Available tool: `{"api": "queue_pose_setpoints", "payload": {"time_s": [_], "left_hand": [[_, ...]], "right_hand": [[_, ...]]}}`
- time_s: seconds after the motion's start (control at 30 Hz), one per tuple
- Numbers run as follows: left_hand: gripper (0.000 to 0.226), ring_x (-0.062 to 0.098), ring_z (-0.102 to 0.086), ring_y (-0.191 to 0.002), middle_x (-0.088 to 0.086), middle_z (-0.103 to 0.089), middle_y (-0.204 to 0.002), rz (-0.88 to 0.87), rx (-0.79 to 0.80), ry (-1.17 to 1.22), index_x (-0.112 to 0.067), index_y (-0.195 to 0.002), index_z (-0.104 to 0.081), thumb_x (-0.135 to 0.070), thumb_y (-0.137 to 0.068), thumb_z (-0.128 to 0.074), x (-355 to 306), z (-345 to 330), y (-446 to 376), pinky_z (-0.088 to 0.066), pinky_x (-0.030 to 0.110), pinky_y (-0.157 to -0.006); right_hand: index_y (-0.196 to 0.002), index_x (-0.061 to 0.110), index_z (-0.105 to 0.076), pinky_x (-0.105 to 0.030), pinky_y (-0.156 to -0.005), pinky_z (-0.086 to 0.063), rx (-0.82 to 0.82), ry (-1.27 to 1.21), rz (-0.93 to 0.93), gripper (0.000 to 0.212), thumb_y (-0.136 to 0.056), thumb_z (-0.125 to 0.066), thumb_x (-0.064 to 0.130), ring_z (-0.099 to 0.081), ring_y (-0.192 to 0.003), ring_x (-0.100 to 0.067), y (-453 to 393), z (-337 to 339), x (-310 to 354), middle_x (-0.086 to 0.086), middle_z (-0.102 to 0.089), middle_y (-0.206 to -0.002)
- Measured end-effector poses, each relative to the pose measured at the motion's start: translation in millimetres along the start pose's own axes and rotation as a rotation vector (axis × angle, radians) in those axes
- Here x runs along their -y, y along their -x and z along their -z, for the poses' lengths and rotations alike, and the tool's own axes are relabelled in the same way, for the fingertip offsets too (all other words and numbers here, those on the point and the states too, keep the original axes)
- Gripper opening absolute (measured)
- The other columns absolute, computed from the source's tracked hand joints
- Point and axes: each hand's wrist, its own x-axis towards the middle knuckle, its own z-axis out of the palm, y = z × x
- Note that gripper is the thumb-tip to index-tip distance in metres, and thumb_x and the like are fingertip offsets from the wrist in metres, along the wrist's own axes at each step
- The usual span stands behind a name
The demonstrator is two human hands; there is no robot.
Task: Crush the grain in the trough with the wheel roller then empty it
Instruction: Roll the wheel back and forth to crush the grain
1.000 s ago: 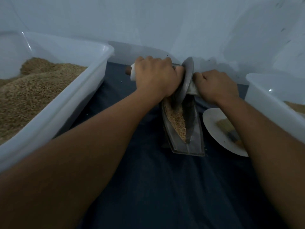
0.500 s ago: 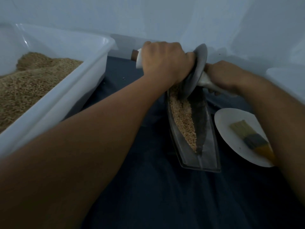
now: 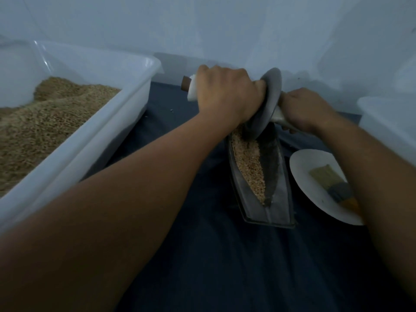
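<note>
A narrow metal trough (image 3: pixel 279 206) lies on the dark cloth, pointing away from me. Tan grain (image 3: pixel 248 163) fills its left half, and the right half shows bare dark metal. The grey wheel roller (image 3: pixel 269 102) stands on edge at the trough's far end, tilted. My left hand (image 3: pixel 225 97) grips the white handle on the wheel's left side. My right hand (image 3: pixel 304 109) grips the handle on its right side.
A large white tub (image 3: pixel 94 140) heaped with grain stands at the left. A white plate (image 3: pixel 301 176) holding a brush (image 3: pixel 331 183) lies right of the trough. Another white tub (image 3: pixel 387 122) sits at the right edge. A pale wall runs close behind.
The wheel has stayed near the trough's far end with both hands on the handles. The view has shifted a little, so more of the trough's near end and the plate shows.
</note>
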Motion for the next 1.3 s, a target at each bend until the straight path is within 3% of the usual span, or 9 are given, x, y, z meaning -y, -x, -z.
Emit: {"api": "queue_pose_setpoints", "payload": {"time_s": [0.1,0.2,0.3,0.43,0.53,0.63,0.93,1.13,1.3], "left_hand": [[0.046,0.024,-0.042,-0.068,-0.001,-0.037,-0.059,0.01,-0.024,0.004,-0.022,-0.072,-0.051,-0.05,-0.092,-0.021,0.3,4.2,9.5,-0.025,0.04,-0.071],[0.045,0.024,-0.041,-0.069,0.0,-0.038,-0.063,0.024,-0.038,0.005,-0.02,-0.073,-0.05,-0.05,-0.092,-0.022,0.1,8.9,21.9,-0.024,0.04,-0.069],[0.043,0.024,-0.039,-0.071,0.002,-0.042,-0.072,0.036,-0.046,0.024,-0.02,-0.076,-0.048,-0.051,-0.093,-0.023,1.9,13.3,33.5,-0.024,0.041,-0.07],[0.04,0.024,-0.038,-0.072,0.003,-0.043,-0.075,0.036,-0.04,0.036,-0.02,-0.078,-0.046,-0.05,-0.094,-0.024,3.2,19.5,44.0,-0.023,0.041,-0.071],[0.036,0.024,-0.036,-0.073,0.005,-0.051,-0.079,0.036,-0.062,0.042,-0.021,-0.08,-0.044,-0.049,-0.094,-0.026,1.5,25.0,54.6,-0.022,0.041,-0.07],[0.032,0.024,-0.034,-0.075,0.009,-0.061,-0.088,0.02,-0.063,0.043,-0.022,-0.081,-0.041,-0.048,-0.093,-0.027,1.0,31.7,63.2,-0.02,0.041,-0.07],[0.043,0.028,-0.052,-0.092,0.008,-0.063,-0.101,0.021,-0.007,0.09,-0.02,-0.097,-0.057,-0.051,-0.092,-0.027,2.7,46.2,73.6,-0.03,0.044,-0.078],[0.043,0.027,-0.053,-0.09,0.005,-0.063,-0.098,-0.005,-0.067,0.089,-0.021,-0.097,-0.057,-0.058,-0.089,-0.035,4.3,54.4,84.6,-0.026,0.041,-0.073],[0.047,0.025,-0.056,-0.083,0.001,-0.063,-0.088,-0.044,-0.06,0.095,-0.024,-0.09,-0.057,-0.063,-0.082,-0.033,7.9,63.4,82.5,-0.035,0.04,-0.072]], "right_hand": [[-0.073,0.016,-0.062,-0.039,-0.065,-0.052,-0.05,-0.014,-0.039,0.056,-0.087,-0.024,0.054,-0.062,-0.045,-0.018,8.2,-0.1,3.3,-0.007,-0.066,-0.064],[-0.071,0.015,-0.058,-0.034,-0.058,-0.04,-0.133,0.058,-0.028,0.059,-0.084,-0.02,0.059,-0.055,-0.063,-0.024,15.0,-2.4,4.3,-0.006,-0.06,-0.071],[-0.071,0.018,-0.057,-0.031,-0.054,-0.03,-0.192,0.139,0.018,0.062,-0.078,-0.014,0.061,-0.048,-0.064,-0.021,23.8,-2.3,7.5,-0.004,-0.055,-0.073],[-0.071,0.02,-0.057,-0.031,-0.055,-0.031,-0.249,0.19,0.071,0.064,-0.077,-0.01,0.061,-0.053,-0.074,-0.03,35.3,-2.8,11.6,-0.008,-0.059,-0.083],[-0.065,0.02,-0.051,-0.033,-0.058,-0.036,-0.282,0.196,0.086,0.06,-0.078,-0.008,0.062,-0.053,-0.073,-0.03,43.2,-4.7,11.8,-0.008,-0.06,-0.08],[-0.073,0.019,-0.059,-0.031,-0.057,-0.038,-0.322,0.232,0.099,0.066,-0.084,-0.01,0.061,-0.053,-0.069,-0.029,49.4,-7.6,10.1,-0.008,-0.062,-0.08],[-0.069,0.021,-0.05,-0.033,-0.057,-0.034,-0.329,0.21,0.086,0.061,-0.085,-0.008,0.062,-0.047,-0.066,-0.025,78.8,-4.5,20.7,-0.001,-0.054,-0.073],[-0.073,0.023,-0.054,-0.033,-0.058,-0.038,-0.375,0.197,0.082,0.061,-0.088,-0.008,0.061,-0.051,-0.069,-0.025,96.0,-6.8,22.3,-0.001,-0.06,-0.075],[-0.073,0.026,-0.056,-0.034,-0.062,-0.041,-0.271,0.17,0.053,0.061,-0.087,-0.009,0.062,-0.05,-0.073,-0.024,102.8,-0.3,24.2,0.002,-0.057,-0.078]]}}
